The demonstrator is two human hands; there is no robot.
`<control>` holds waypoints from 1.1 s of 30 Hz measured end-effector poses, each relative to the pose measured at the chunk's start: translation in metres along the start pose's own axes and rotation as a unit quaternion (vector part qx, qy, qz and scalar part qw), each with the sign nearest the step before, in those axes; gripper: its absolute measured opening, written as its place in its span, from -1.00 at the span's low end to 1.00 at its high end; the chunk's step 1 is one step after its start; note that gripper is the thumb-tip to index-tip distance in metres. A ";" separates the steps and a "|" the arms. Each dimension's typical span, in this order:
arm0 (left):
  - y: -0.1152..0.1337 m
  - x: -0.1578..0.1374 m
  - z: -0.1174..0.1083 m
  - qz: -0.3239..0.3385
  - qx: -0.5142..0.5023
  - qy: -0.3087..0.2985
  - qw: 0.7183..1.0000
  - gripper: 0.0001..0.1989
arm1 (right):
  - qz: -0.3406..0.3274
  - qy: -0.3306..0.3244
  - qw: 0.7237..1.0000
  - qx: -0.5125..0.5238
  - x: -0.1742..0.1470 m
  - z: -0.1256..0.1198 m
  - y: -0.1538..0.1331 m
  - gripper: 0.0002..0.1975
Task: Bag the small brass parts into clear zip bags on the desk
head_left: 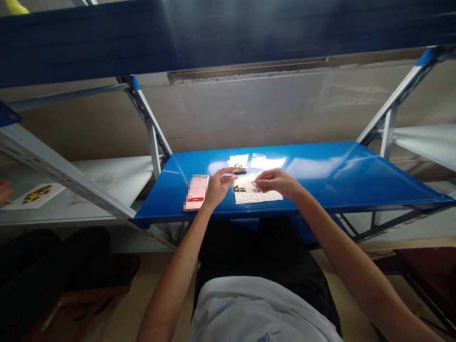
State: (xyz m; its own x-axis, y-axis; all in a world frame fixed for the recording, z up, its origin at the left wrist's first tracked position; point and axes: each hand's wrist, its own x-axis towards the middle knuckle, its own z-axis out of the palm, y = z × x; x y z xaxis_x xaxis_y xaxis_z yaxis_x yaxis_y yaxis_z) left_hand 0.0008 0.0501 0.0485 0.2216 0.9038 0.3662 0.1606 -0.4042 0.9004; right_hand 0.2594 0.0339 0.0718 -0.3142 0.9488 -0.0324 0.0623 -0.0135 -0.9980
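Observation:
My left hand (218,185) is over the left edge of a white sheet (260,195). Its index finger and thumb are apart, with the fingertips close to a small heap of brass-coloured pieces (240,169). My right hand (277,181) is above the right half of the sheet, fingers pinched together. Something pale and translucent shows at its fingertips, too small and blurred to name. Several short dark metallic pieces (239,189) lie on the sheet between my hands. Behind them are a white packet (238,158) and a clear plastic bag (258,160).
A pink-and-white booklet or box (197,190), partly pixelated, lies left on the blue shelf (320,185). An upper blue beam (228,38) spans overhead; metal posts (149,114) flank the shelf. Leftward, another person's hand (4,191) is beside yellow and dark pieces (37,194).

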 end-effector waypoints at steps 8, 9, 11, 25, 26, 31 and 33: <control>0.041 -0.009 0.005 0.072 0.093 -0.034 0.992 -0.71 | -0.078 -0.013 0.997 -0.002 -0.012 0.012 -0.021 -0.55; 0.047 -0.011 0.007 0.071 0.083 -0.045 0.993 -0.72 | -0.090 -0.008 0.996 -0.012 -0.013 0.015 -0.024 -0.54; 0.055 -0.013 0.012 0.077 0.071 -0.065 0.992 -0.71 | -0.108 0.005 0.994 -0.034 -0.014 0.022 -0.026 -0.52; 0.050 -0.006 0.027 0.090 0.076 -0.022 0.993 -0.74 | -0.128 0.032 0.987 -0.096 -0.006 0.026 -0.029 -0.48; 0.050 -0.004 0.026 0.083 0.070 -0.025 0.994 -0.74 | -0.132 0.031 0.985 -0.106 -0.004 0.024 -0.029 -0.49; 0.045 0.000 0.026 0.062 0.011 -0.035 0.997 -0.73 | -0.143 0.022 0.975 -0.168 0.007 0.018 -0.031 -0.56; 0.041 0.000 0.027 0.061 0.006 -0.027 0.998 -0.73 | -0.148 0.022 0.970 -0.194 0.009 0.018 -0.033 -0.60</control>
State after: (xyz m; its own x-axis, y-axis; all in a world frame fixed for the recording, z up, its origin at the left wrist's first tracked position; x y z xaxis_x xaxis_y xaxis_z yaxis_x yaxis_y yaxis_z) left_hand 0.0334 0.0297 0.0794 0.2910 0.8387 0.4603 0.1410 -0.5135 0.8464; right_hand 0.2378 0.0373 0.1034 -0.3317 0.9059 0.2632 0.3294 0.3727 -0.8675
